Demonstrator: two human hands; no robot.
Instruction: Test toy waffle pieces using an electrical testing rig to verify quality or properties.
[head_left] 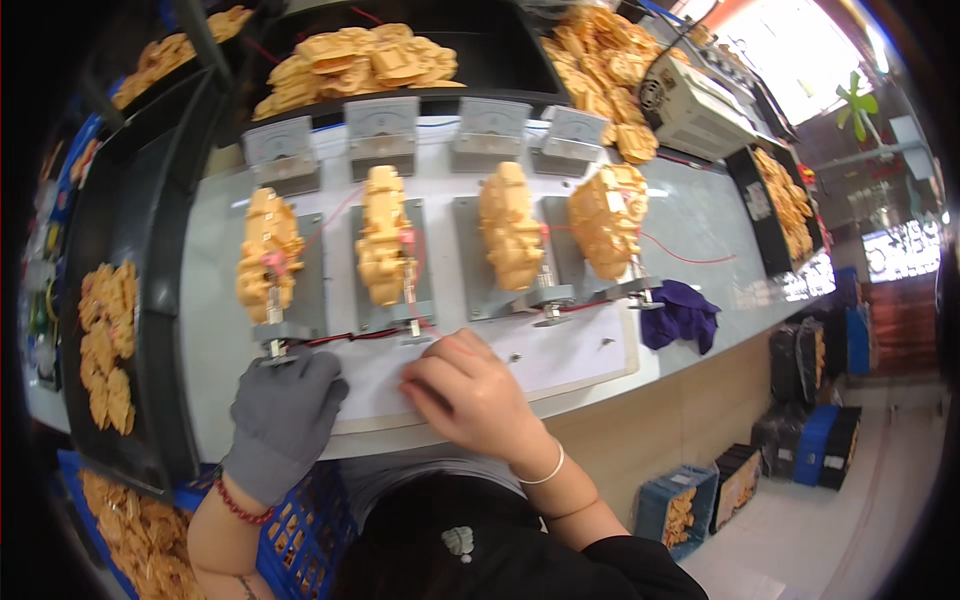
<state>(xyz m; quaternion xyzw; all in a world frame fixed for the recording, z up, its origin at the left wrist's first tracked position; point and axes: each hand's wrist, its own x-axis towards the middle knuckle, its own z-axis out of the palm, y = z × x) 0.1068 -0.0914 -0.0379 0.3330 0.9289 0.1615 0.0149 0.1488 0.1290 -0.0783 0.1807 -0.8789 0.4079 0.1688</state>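
Four yellow-orange moulded plastic pieces stand in a row on grey metal fixtures: a leftmost piece [270, 250], a second piece [384, 235], a third piece [511, 228] and a rightmost piece [608, 220]. Each fixture has a metal clamp at its near end. My left hand [288, 412], in a grey glove, curls its fingers at the leftmost clamp handle [277, 346]. My bare right hand [474, 392] is closed, thumb toward the fingers, just nearer than the second clamp [414, 328]. Whatever it may pinch is hidden. A red wire [420, 262] runs down close to its fingertips.
Analogue meters [382, 135] line the back of the fixtures. Black trays [150, 290] of yellow pieces stand left and behind. A purple cloth [680, 316] lies at the right table edge. A beige instrument [695, 105] is at back right. A blue basket [310, 530] sits below my left arm.
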